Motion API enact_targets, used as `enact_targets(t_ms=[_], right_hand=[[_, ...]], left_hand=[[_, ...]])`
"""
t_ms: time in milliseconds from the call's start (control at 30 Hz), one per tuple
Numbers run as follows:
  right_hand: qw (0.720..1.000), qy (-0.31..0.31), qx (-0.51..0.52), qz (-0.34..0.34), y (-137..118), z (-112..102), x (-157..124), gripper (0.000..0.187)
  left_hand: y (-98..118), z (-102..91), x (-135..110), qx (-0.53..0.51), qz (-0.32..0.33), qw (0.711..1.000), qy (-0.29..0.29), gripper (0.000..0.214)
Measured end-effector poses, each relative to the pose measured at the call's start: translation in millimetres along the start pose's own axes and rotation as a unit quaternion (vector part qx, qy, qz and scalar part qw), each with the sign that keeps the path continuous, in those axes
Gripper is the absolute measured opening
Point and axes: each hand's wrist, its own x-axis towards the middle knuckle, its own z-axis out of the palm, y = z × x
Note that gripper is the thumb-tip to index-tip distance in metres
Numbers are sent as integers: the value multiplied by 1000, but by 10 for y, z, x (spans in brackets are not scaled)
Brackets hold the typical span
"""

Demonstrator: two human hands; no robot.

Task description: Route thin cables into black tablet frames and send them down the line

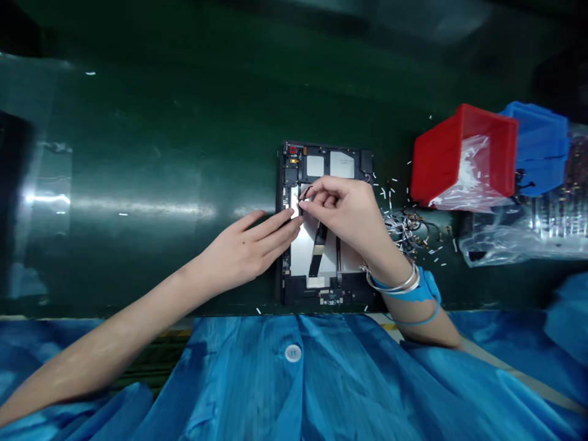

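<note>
An opened tablet [321,288] lies on the green worktop, its silver battery plates and dark inner parts facing up. My left hand [248,248] reaches in from the left with fingers stretched out, the tips resting at the tablet's left inner edge. Over the middle of the tablet, my right hand [346,205] pinches a thin black cable [304,195] between thumb and forefinger; its far end is hard to make out. Under that hand runs a wide black ribbon cable [316,257], partly hidden by the palm. Both sets of fingertips are close together.
Right of the tablet is a tangled pile of thin cables [407,229] with scattered white slips. Beyond it stand a red bin [436,159] holding clear plastic, a blue bin [542,135] and clear plastic bags [514,236]. The green worktop [138,153] extends left.
</note>
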Motion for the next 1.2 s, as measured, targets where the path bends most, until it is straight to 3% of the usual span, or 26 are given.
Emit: enact_targets(t_ms=[167, 733, 967, 1200], right_hand=[[1000, -13, 22, 13, 16, -15, 54, 5], [999, -1, -49, 5, -17, 10, 31, 2], [981, 156, -102, -44, -48, -182, -116, 17], [973, 181, -135, -43, 32, -366, -541, 15]], left_hand=[[-24, 4, -15, -37, -6, 999, -20, 46], [-27, 47, -2, -58, -22, 998, -29, 50], [-50, 57, 69, -64, -43, 997, -24, 51], [-102, 30, 222, -74, -102, 991, -38, 55]])
